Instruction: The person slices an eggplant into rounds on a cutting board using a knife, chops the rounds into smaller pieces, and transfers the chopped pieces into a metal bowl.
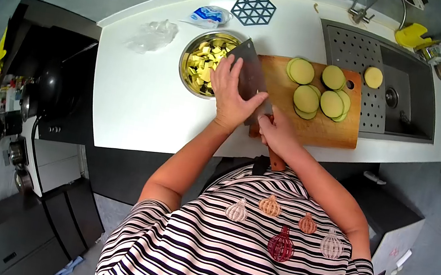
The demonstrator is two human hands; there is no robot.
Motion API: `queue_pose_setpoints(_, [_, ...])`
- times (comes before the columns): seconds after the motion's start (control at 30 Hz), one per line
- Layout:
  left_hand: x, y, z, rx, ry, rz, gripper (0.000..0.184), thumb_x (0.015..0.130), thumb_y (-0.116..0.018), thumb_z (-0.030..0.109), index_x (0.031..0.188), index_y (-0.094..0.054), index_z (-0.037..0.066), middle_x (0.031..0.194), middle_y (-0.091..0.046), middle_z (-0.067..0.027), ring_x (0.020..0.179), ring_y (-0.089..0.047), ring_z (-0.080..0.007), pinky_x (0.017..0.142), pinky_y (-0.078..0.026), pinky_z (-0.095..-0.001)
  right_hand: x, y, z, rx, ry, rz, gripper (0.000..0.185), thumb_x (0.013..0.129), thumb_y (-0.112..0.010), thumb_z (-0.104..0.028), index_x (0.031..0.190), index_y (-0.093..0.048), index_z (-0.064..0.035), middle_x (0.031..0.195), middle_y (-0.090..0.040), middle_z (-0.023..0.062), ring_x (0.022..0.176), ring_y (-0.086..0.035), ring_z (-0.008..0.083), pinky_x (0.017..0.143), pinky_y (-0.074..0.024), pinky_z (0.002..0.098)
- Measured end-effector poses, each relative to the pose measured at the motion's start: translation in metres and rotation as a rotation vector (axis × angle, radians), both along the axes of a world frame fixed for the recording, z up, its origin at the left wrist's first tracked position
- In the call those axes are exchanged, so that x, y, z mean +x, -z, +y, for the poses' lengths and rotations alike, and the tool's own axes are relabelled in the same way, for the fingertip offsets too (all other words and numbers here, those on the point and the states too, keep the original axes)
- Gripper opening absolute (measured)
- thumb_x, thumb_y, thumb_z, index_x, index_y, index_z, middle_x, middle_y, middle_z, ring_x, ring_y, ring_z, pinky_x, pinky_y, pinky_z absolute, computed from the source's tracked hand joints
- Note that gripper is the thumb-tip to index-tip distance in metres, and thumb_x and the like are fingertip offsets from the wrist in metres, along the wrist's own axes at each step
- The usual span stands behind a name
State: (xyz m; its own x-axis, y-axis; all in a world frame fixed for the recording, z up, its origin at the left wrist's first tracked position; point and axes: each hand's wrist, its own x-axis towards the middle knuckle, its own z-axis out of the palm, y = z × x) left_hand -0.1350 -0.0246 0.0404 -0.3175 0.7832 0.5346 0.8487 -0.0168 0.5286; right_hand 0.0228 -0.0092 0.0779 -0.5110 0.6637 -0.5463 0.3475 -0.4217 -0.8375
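Note:
My right hand (278,131) is wrapped around the wooden handle of a cleaver (251,73), whose broad blade tilts toward a metal bowl (181,77). Against the blade rests my left hand (232,94), thumb and fingers spread, close to the bowl's rim. Pale yellow cubes (202,64) with dark skin, which look like diced eggplant, lie in the bowl. On the wooden cutting board (309,130), to the right of the blade, are several round eggplant slices (306,98) in overlapping stacks. Part of the blade is hidden behind my left hand.
A sink (409,87) with a perforated drain tray (357,50) is at the right, one pale round slice (373,77) on the tray. Behind the bowl lie a hexagonal trivet (253,9), a blue-white packet (208,16) and a clear plastic bag (154,36). A dark stove area (61,76) stands left.

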Motion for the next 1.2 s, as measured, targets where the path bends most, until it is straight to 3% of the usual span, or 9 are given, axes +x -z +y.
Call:
queue_pose_setpoints(0.17, [-0.075, 0.053, 0.012, 0.016, -0.512, 0.09, 0.06, 0.075, -0.078, 0.026, 0.128, -0.057, 0.006, 0.134, -0.049, -0.0193, 0.125, -0.043, -0.0385, 0.105, -0.031, -0.0508, 0.026, -0.009, 0.015, -0.051, -0.005, 0.063, 0.019, 0.094, -0.055, -0.018, 0.105, -0.056, -0.0025, 0.067, -0.054, 0.0012, 0.051, -0.049, 0.0105, 0.048, -0.0424, 0.0275])
queue_pose_setpoints(0.27, [-0.102, 0.053, 0.001, -0.041, -0.463, 0.087, 0.015, 0.081, -0.074, 0.02, 0.086, -0.072, 0.007, 0.103, -0.067, -0.0119, 0.102, -0.057, -0.0315, 0.093, -0.041, -0.0451, 0.066, -0.023, 0.033, -0.01, 0.039, 0.056, 0.019, 0.096, -0.055, -0.014, 0.11, -0.051, -0.0015, 0.067, -0.051, 0.0013, 0.049, -0.045, 0.0086, 0.046, -0.0378, 0.0248])
queue_pose_setpoints(0.37, [-0.058, 0.027, -0.003, -0.09, -0.278, -0.06, 0.013, 0.084, -0.072, 0.017, 0.079, -0.07, 0.005, 0.086, -0.068, -0.0108, 0.086, -0.06, -0.0305, 0.082, -0.046, -0.0434, 0.131, -0.02, 0.037, 0.177, 0.234, 0.004, 0.015, 0.097, -0.055, -0.012, 0.107, -0.052, -0.0016, 0.066, -0.05, 0.0003, 0.049, -0.044, 0.0079, 0.045, -0.0367, 0.0236])
queue_pose_setpoints(0.47, [0.003, 0.03, 0.001, -0.185, 0.105, -0.278, 0.021, 0.086, -0.072, 0.026, 0.088, -0.072, 0.005, 0.095, -0.068, -0.0149, 0.093, -0.062, -0.0337, 0.091, -0.048, -0.0427, 0.194, -0.004, 0.037, 0.284, 0.421, -0.056, 0.019, 0.096, -0.054, -0.011, 0.113, -0.056, -0.002, 0.066, -0.052, -0.0007, 0.05, -0.046, 0.0071, 0.046, -0.0385, 0.024])
queue_pose_setpoints(0.6, [0.084, 0.047, 0.034, -0.493, 0.449, -0.163, 0.089, 0.067, -0.084, 0.049, 0.141, -0.05, 0.014, 0.141, -0.048, -0.0149, 0.131, -0.044, -0.0321, 0.105, -0.039, -0.0442, 0.252, 0.016, 0.022, 0.286, 0.567, -0.02, 0.008, 0.096, -0.053, -0.008, 0.102, -0.055, -0.0028, 0.064, -0.051, 0.0004, 0.048, -0.045, 0.0075, 0.044, -0.0382, 0.0233])
queue_pose_setpoints(0.63, [0.097, 0.042, 0.045, -0.49, 0.457, -0.162, 0.089, 0.067, -0.084, 0.049, 0.141, -0.05, 0.014, 0.141, -0.048, -0.0149, 0.131, -0.044, -0.0321, 0.105, -0.039, -0.0442, 0.261, 0.016, 0.02, 0.272, 0.571, -0.059, 0.005, 0.096, -0.053, -0.007, 0.099, -0.054, -0.0033, 0.064, -0.051, 0.0007, 0.047, -0.045, 0.0076, 0.043, -0.0382, 0.0233])
queue_pose_setpoints(0.73, [0.126, 0.027, 0.072, -0.661, 0.436, 0.451, 0.112, 0.055, -0.087, 0.054, 0.148, -0.039, 0.013, 0.147, -0.041, -0.0103, 0.135, -0.037, -0.0277, 0.104, -0.034, -0.0413, 0.274, 0.023, 0.012, 0.253, 0.633, -0.023, 0.005, 0.096, -0.054, -0.008, 0.093, -0.053, -0.0043, 0.064, -0.05, 0.0007, 0.047, -0.045, 0.0069, 0.043, -0.0381, 0.023])
queue_pose_setpoints(0.9, [0.125, 0.048, 0.096, -0.711, 0.505, 0.721, 0.11, 0.054, -0.084, 0.059, 0.142, -0.045, 0.006, 0.139, -0.049, -0.0091, 0.127, -0.042, -0.026, 0.103, -0.034, -0.0389, 0.282, 0.018, 0.008, 0.286, 0.59, -0.082, 0.006, 0.096, -0.056, -0.01, 0.094, -0.055, -0.0036, 0.063, -0.051, -0.0002, 0.048, -0.045, 0.0052, 0.043, -0.0375, 0.0224])
queue_pose_setpoints(1.2, [0.115, 0.06, 0.072, -0.562, 0.611, 0.395, 0.088, 0.058, -0.087, 0.04, 0.134, -0.054, 0.011, 0.135, -0.05, -0.009, 0.125, -0.044, -0.0275, 0.098, -0.041, -0.0432, 0.291, 0.032, 0.004, 0.267, 0.556, -0.104, 0.009, 0.095, -0.058, -0.013, 0.097, -0.058, -0.0036, 0.062, -0.053, -0.0008, 0.048, -0.046, 0.0055, 0.044, -0.0372, 0.0234])
